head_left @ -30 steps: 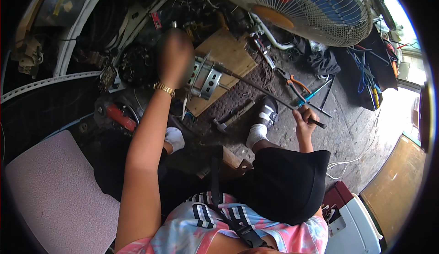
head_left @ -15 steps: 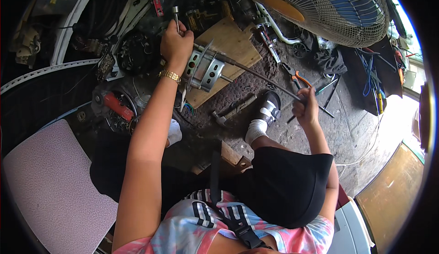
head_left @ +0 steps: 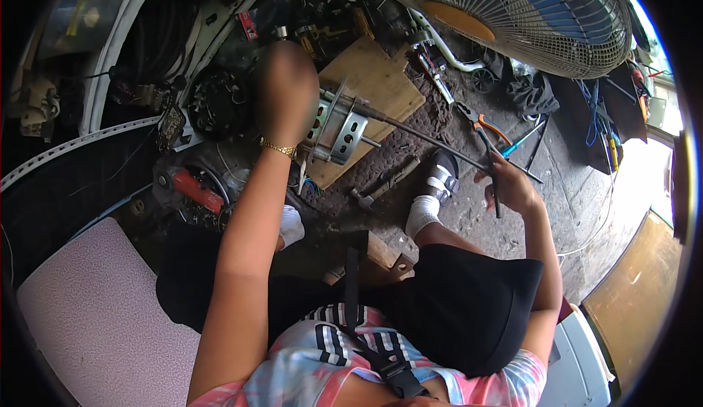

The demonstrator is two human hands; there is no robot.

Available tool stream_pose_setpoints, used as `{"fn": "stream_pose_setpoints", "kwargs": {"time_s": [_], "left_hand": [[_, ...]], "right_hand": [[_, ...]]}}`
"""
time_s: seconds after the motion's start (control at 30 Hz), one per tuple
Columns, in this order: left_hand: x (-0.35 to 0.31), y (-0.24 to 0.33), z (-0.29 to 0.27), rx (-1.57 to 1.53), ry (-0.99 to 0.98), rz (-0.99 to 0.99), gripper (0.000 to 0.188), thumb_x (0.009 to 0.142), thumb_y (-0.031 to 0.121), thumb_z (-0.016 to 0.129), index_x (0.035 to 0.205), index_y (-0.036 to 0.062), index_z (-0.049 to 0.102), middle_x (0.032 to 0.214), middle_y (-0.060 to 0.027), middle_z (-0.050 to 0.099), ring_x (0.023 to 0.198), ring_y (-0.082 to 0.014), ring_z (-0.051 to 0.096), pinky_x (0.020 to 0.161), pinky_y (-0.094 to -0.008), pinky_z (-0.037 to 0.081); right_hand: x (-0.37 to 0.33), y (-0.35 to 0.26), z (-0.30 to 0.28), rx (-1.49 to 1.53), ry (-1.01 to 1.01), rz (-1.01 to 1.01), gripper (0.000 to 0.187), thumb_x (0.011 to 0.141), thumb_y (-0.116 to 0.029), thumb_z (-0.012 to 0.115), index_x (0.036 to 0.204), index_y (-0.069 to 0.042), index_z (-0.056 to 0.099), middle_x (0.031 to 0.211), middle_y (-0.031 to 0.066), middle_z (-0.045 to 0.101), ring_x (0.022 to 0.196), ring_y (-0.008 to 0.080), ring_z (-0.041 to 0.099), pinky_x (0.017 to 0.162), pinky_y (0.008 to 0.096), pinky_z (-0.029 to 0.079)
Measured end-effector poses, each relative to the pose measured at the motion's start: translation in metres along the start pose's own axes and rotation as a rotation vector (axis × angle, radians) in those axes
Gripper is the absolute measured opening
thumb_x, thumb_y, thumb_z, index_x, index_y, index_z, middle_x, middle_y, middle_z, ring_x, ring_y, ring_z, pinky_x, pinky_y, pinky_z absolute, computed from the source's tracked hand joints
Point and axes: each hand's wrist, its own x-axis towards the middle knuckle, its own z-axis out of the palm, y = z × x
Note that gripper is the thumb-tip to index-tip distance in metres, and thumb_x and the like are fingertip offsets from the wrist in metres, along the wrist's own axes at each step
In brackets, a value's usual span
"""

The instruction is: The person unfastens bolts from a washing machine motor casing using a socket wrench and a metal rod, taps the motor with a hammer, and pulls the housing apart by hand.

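Note:
A silver electric motor [head_left: 344, 141] with slotted metal brackets sits tilted over a wooden board [head_left: 381, 77]. My left hand [head_left: 288, 88] is at its far left side; the hand is blurred. A socket wrench's bright tip [head_left: 283, 32] sticks out above the hand, which appears closed round it; the wrench's lower end is hidden. My right hand [head_left: 512, 185] is at the crossbar of a T-handle wrench [head_left: 432, 142], fingers curled loosely by the bar. Its long dark shaft runs leftward to the motor's upper edge, where a socket meets the bracket.
A hammer [head_left: 386, 184] lies before the motor, near my sandalled foot [head_left: 441, 176]. Orange-handled pliers [head_left: 480, 123] and another T-shaped tool [head_left: 529, 137] lie on the floor at right. A large fan [head_left: 527, 19] stands at the back right. A red grinder [head_left: 196, 191] rests at left.
My right hand has loosened from a tight fist, and the wrench's crossbar has turned so it shows nearly upright. The left hand stays by the motor. The whole view has shifted slightly.

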Motion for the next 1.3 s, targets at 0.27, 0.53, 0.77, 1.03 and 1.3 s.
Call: {"fn": "stream_pose_setpoints", "kwargs": {"time_s": [0.27,0.53,0.77,1.03,1.3], "left_hand": [[0.003,0.001,-0.01,0.033,-0.027,-0.064,0.014,0.073,0.01,0.064,0.079,0.0077,0.052,0.06,-0.0044,0.058,0.055,-0.0234,0.06,0.054,-0.0351,0.045],[-0.002,0.013,0.0,0.021,-0.047,-0.041,0.014,0.073,0.01,0.064,0.079,0.008,0.052,0.061,-0.0041,0.058,0.056,-0.0234,0.06,0.054,-0.0357,0.045],[0.0,0.006,-0.002,0.023,-0.048,-0.031,0.016,0.073,0.011,0.066,0.079,0.008,0.052,0.061,-0.004,0.058,0.057,-0.0238,0.06,0.055,-0.0358,0.045],[0.003,0.006,-0.006,0.056,-0.041,-0.035,0.016,0.075,0.008,0.067,0.078,0.0057,0.052,0.059,-0.002,0.055,0.052,-0.0142,0.053,0.053,-0.0296,0.042],[-0.003,0.014,-0.009,0.028,-0.054,-0.069,0.018,0.077,0.012,0.068,0.08,0.0066,0.052,0.059,-0.0022,0.056,0.053,-0.0159,0.055,0.054,-0.0307,0.043]], "right_hand": [[0.01,0.071,0.011,-0.646,0.388,-0.981,0.095,0.072,0.009,0.055,0.148,-0.012,0.001,0.136,0.0196,0.04,0.121,0.0307,0.047,0.1,0.0429,0.037],[0.035,0.057,0.012,-0.63,0.592,-0.36,0.066,0.096,-0.029,0.045,0.147,-0.008,0.009,0.089,0.0098,0.057,0.056,0.0134,0.052,0.053,0.0258,0.046],[0.007,0.026,-0.018,0.291,-0.222,-0.501,0.064,0.087,-0.024,0.052,0.141,-0.001,0.026,0.097,0.017,0.059,0.078,0.0286,0.065,0.055,0.034,0.057],[0.019,0.075,0.018,-0.216,0.228,-0.672,0.073,0.091,-0.042,0.051,0.144,-0.005,0.016,0.103,0.0161,0.056,0.088,0.0277,0.063,0.076,0.0393,0.053],[0.049,0.084,0.06,-0.468,1.049,-1.017,0.052,0.093,-0.021,0.05,0.134,-0.004,0.025,0.127,0.0149,0.041,0.118,0.026,0.045,0.099,0.0381,0.034]]}}
